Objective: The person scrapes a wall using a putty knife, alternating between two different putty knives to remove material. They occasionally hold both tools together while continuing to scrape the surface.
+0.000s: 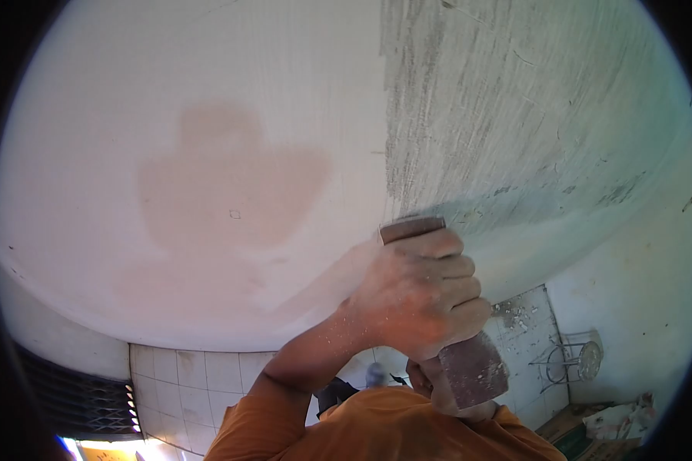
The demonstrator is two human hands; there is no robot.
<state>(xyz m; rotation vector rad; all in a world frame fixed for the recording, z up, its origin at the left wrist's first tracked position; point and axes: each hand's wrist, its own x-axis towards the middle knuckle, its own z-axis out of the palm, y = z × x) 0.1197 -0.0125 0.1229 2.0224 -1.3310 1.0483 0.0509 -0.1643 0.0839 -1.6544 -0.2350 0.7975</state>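
Observation:
My left hand [427, 292] is closed round a brown, dust-covered block [413, 229], its curled fingers on the right. One end of the block shows above the hand, against the pale wall [300, 77]. Below the hand is a wider brown, dusty piece [475, 370]; whether both are one tool is hidden by the hand. My right hand [434, 380] is low, near my chest, behind the wider piece and partly covered by it. What its fingers hold is not clear. Grey, streaked marks [454, 115] cover the wall above and right of the block.
Below the wall lies a tiled floor [184, 384]. A round-topped metal stool [584, 359] stands at the right, with cardboard and crumpled material [623, 419] beneath it. Dark slatted metalwork [77, 396] is at the lower left. Flakes of debris lie near the right wall.

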